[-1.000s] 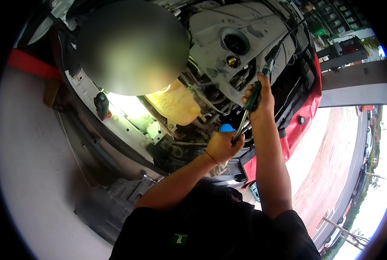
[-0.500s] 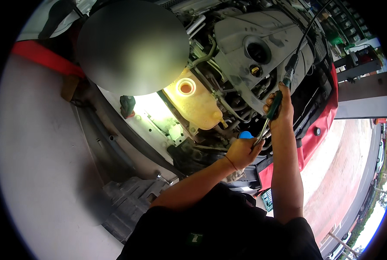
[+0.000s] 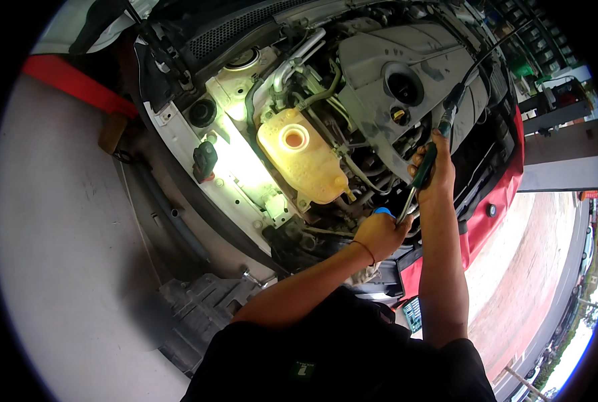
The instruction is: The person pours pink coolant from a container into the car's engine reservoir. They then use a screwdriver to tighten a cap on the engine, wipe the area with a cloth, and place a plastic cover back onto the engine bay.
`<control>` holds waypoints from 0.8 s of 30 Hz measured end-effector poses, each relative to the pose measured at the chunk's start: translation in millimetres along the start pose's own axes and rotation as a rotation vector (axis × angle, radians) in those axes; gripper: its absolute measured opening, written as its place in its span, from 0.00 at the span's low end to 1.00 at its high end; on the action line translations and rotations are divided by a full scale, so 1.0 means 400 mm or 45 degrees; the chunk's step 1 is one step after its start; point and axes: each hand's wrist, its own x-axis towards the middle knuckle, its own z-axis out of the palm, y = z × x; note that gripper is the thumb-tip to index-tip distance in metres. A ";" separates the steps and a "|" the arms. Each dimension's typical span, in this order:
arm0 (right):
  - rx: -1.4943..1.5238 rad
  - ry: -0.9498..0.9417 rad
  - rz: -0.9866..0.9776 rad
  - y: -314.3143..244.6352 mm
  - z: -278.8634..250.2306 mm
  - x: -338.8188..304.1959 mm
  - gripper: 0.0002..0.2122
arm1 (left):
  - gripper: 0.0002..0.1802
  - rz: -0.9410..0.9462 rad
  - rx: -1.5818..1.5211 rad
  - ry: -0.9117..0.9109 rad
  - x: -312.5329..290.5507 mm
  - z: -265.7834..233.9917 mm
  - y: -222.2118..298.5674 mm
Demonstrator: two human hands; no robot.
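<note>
My right hand (image 3: pixel 435 167) is wrapped round the dark green handle of a slim tool (image 3: pixel 423 169). Its metal shaft runs down to my left hand (image 3: pixel 383 238), whose fingers close on the lower end and hide the tip. Whether it is a screwdriver or a ratchet, I cannot tell. A blue cap (image 3: pixel 383 211) shows just behind my left hand. Above my right hand, a dark fitting with a black cable (image 3: pixel 453 100) runs up to the right. Left of my hands sits a yellowed coolant tank (image 3: pixel 306 161) with its round neck uncovered.
The grey engine cover (image 3: pixel 406 47) lies beyond my hands, a yellow-marked cap (image 3: pixel 399 115) beside it. Bright light falls on the white fender edge (image 3: pixel 235 167). A red cover (image 3: pixel 493 208) borders the right. A dark plastic panel (image 3: pixel 205 308) is at lower left.
A large dark blurred round shape has left the upper left, uncovering the tank and fender side. The engine bay sits slightly lower right in view. My left hand has shifted slightly right, still gripping.
</note>
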 end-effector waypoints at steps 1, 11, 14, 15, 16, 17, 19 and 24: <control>0.002 -0.002 -0.004 0.000 -0.001 -0.002 0.15 | 0.30 0.028 0.058 0.086 0.000 0.009 -0.002; -0.023 0.035 -0.029 -0.007 0.009 -0.015 0.14 | 0.30 0.188 0.146 0.318 0.004 0.048 -0.030; -0.023 0.037 -0.033 -0.008 0.010 -0.018 0.14 | 0.29 0.200 0.148 0.330 0.004 0.049 -0.033; -0.022 0.039 -0.032 -0.007 0.010 -0.018 0.14 | 0.29 0.197 0.153 0.326 0.004 0.048 -0.033; -0.022 0.045 -0.030 -0.008 0.010 -0.019 0.14 | 0.29 0.191 0.141 0.325 0.003 0.047 -0.032; -0.023 0.051 -0.027 -0.009 0.011 -0.019 0.14 | 0.29 0.184 0.130 0.324 0.002 0.045 -0.029; -0.026 0.044 -0.028 -0.009 0.012 -0.021 0.15 | 0.28 0.184 0.116 0.332 0.001 0.043 -0.026; -0.032 0.023 -0.026 -0.003 0.010 -0.017 0.18 | 0.27 0.234 0.108 0.354 -0.003 0.046 -0.028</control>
